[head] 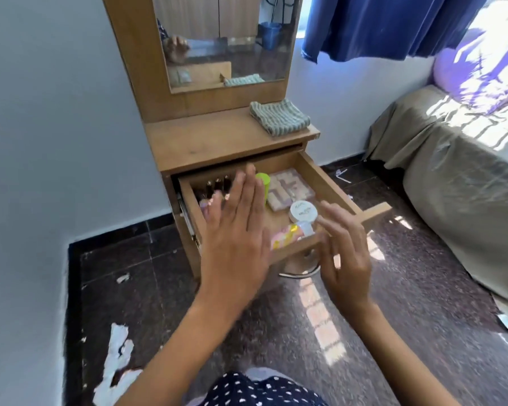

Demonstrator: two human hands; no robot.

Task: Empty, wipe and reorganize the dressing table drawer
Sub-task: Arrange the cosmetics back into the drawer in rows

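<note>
- Two bare hands were held out over the open drawer of the wooden dressing bench; neither held anything.
- Far left: pale wall, dark speckled floor with white flakes lying on it.
- Left hand: fingers straight and together, palm down, above the left half of the drawer. Grip open. Contact with the contents could not be determined.
- Under and beyond the left fingertips: a row of dark lipstick tubes at the drawer's back left, partly hidden.
- Just right of them, a lime-green cap showed beside the left hand.
- Centre of the drawer: flat pinkish palette case, lying flat.
- In front of the palette: round white jar, lid up.
- At the front edge: pink and yellow tube lying on its side, its cap near the jar.
- Right hand: blurred, fingers loosely extended, near the drawer's front right corner, just beside the tube cap. Grip open, empty.
- On the bench top, back right: folded striped cloth, below the mirror.
- Far right: bed under a grey-brown cover, blue curtain above.
</note>
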